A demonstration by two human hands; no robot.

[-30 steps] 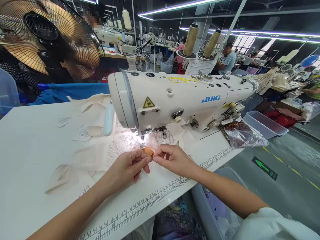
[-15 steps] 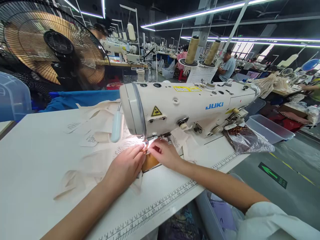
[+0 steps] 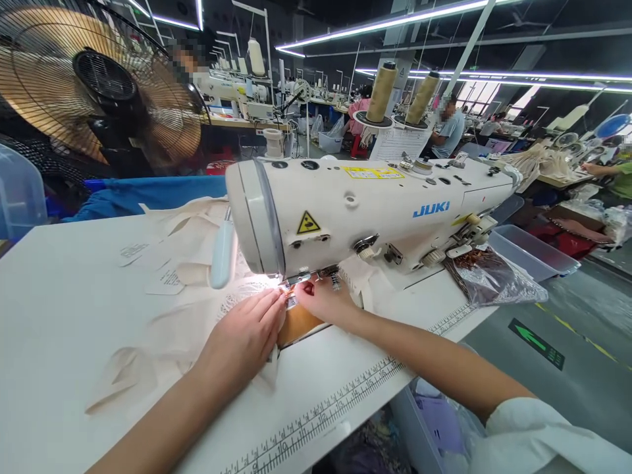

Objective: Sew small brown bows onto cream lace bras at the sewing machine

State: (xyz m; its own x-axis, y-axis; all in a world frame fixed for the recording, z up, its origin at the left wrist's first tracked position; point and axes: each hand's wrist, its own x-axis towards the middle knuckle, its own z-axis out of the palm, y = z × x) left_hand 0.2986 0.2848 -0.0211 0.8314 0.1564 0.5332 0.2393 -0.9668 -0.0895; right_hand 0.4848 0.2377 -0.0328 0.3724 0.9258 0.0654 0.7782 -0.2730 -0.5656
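A white JUKI sewing machine (image 3: pixel 320 217) stands over a lit needle area. My left hand (image 3: pixel 244 332) lies on the cream lace fabric (image 3: pixel 247 289), its fingers pressed together and its fingertips at a small orange-brown piece (image 3: pixel 290 290) beside the presser foot. Just right of the needle, my right hand (image 3: pixel 328 303) is closed in a pinch with thumb and forefinger bent; what it grips is hidden. Below the fingers shows a brown plate (image 3: pixel 299 324). More cream fabric (image 3: pixel 133 368) spreads out left of my left hand.
A pale blue bar-shaped part (image 3: pixel 223 253) hangs by the machine head. The table's front edge carries a printed ruler (image 3: pixel 316 421). Right of the machine lie a plastic bag of brown pieces (image 3: pixel 486 273) and a clear bin (image 3: pixel 530 250). A large fan (image 3: pixel 106 79) stands back left.
My right hand has moved slightly in toward the machine, its fingers more curled. My left hand stays by the needle with little movement. The view has shifted a little.
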